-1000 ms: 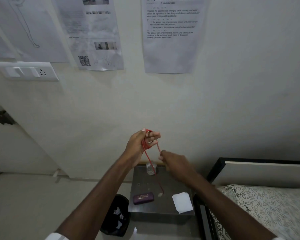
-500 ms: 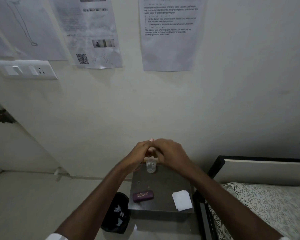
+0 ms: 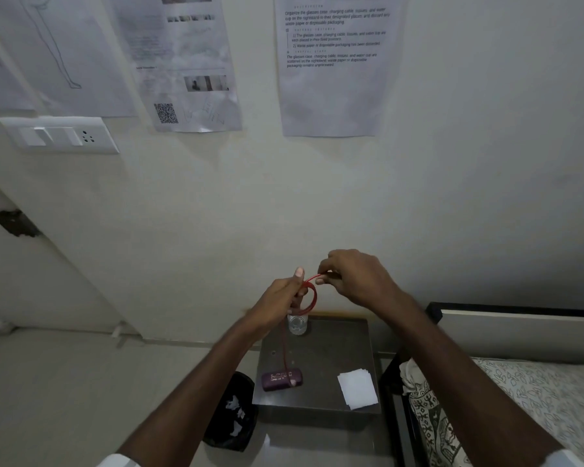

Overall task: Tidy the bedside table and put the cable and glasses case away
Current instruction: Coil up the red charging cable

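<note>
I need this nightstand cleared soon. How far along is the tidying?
Nothing looks put away yet. In hand: the left hand holds a coil of thin red cable while the right hand pinches a strand; a tail hangs toward the dark square bedside table. Left: the purple oblong glasses case, clear glass cup and white tissue stack sit there.

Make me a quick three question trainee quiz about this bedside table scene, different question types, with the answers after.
1. True or false: the red cable lies flat on the bedside table.
2. Which item sits nearest the table's back edge? A) glasses case B) glass cup C) white tissues
3. Fill in: the black bin stands on the floor to the table's ____ in the image.

Key: 1. False; the left hand and right hand hold it looped above the table. 2. B. 3. left.
</note>
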Demonstrator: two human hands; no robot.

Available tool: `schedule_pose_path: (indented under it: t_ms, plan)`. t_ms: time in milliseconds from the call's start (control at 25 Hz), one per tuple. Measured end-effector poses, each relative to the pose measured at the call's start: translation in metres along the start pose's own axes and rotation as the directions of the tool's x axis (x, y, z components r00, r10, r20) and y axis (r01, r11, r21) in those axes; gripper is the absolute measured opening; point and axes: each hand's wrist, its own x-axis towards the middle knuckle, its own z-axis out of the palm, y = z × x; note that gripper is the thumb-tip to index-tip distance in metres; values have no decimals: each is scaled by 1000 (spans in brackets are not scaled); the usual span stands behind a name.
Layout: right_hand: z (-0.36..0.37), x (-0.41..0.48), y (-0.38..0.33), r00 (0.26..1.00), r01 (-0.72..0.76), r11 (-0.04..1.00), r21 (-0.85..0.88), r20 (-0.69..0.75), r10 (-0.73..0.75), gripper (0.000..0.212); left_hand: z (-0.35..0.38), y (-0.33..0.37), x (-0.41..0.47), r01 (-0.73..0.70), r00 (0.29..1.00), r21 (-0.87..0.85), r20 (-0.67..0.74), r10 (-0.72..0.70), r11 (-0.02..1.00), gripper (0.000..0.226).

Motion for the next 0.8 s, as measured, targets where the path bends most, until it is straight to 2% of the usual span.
schedule_pose_path:
  t_ms: [120,240,280,360,440,560,720,800]
  plan:
    - [-2,2,-3,996,-61,994,88,-66,66,18,3,2,0,16,999,-53,39,-14,998,50]
    - [9,0,-3,983,-28,968,251,-170,73,11,4,6,-2,28,997,-169,74,-16,985,51]
    - [13,-2,-3,976,-28,928,372,-188,105,9,4,7,-2,28,997,-201,74,-13,979,51]
    - [23,-7,-6,963,-85,784,615,-151,223,10,4,8,-3,12,998,-229,70,4,973,51]
    - [33,-11,-9,937,-169,635,754,-77,340,8,5,7,-3,-10,998,-197,51,20,980,51]
    - [44,-15,-10,919,-235,496,836,24,394,3,7,2,-1,-23,1000,-124,-22,20,992,52]
    - [48,-18,-7,942,-215,532,819,30,334,9,9,-1,4,-19,996,-119,-84,9,993,49]
    - [46,-20,-7,954,-203,489,849,57,296,18,9,1,5,-24,994,-168,-110,5,986,45]
